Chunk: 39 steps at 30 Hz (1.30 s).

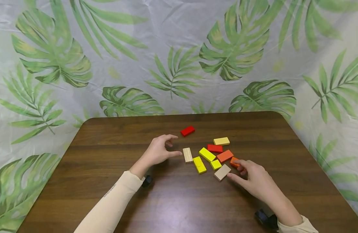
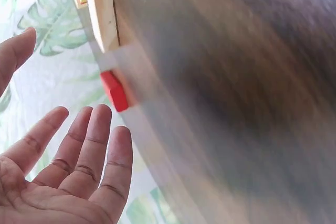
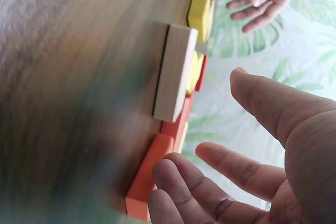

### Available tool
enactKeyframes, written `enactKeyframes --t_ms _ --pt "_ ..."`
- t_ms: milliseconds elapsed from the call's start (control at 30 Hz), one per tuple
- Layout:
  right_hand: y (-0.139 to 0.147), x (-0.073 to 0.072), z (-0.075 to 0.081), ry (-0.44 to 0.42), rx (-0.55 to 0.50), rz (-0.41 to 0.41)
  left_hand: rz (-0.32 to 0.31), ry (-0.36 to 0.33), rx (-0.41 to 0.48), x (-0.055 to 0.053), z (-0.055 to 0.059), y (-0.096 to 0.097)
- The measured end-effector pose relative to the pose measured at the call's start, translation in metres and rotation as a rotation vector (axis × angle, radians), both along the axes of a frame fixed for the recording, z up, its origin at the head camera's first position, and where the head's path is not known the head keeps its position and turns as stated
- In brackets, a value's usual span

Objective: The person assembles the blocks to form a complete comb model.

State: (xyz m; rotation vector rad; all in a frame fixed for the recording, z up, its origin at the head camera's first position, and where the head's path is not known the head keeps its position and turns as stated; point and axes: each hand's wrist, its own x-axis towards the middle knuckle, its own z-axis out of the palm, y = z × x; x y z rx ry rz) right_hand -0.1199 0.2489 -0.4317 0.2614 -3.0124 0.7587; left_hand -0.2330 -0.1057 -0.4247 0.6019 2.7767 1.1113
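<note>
My left hand (image 1: 159, 150) is held low over the table, thumb and fingers spread with nothing between them. Just right of its thumb tip lies a striped bare-wood block (image 1: 187, 155). Beyond its fingertips is a red block (image 1: 187, 131), also seen in the left wrist view. On the right side of the group, my right hand (image 1: 256, 179) has its fingertips at an orange block (image 1: 234, 162), partly hiding it; whether they touch cannot be told. Its thumb tip is beside a beige block (image 1: 222, 172). Both palms look empty in the wrist views.
Between the hands lie a yellow block (image 1: 199, 165), another yellow block (image 1: 207, 154), a short yellow block (image 1: 215, 164), an orange-red block (image 1: 225, 156) and a second red block (image 1: 215, 148). A pale yellow block (image 1: 221, 141) lies behind them on the brown table (image 1: 109, 139). A leaf-patterned cloth (image 1: 173, 64) hangs behind.
</note>
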Motion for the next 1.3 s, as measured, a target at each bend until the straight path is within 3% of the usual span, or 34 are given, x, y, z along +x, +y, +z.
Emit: enactKeyframes --t_ms 700,1300 --pt "-0.009 0.002 -0.01 -0.038 -0.035 -0.013 -0.044 -0.086 -0.012 -0.003 -0.017 0.026" --pt "-0.015 0.006 -0.017 -0.035 -0.052 -0.052 -0.081 -0.061 -0.071 -0.003 -0.023 0.032"
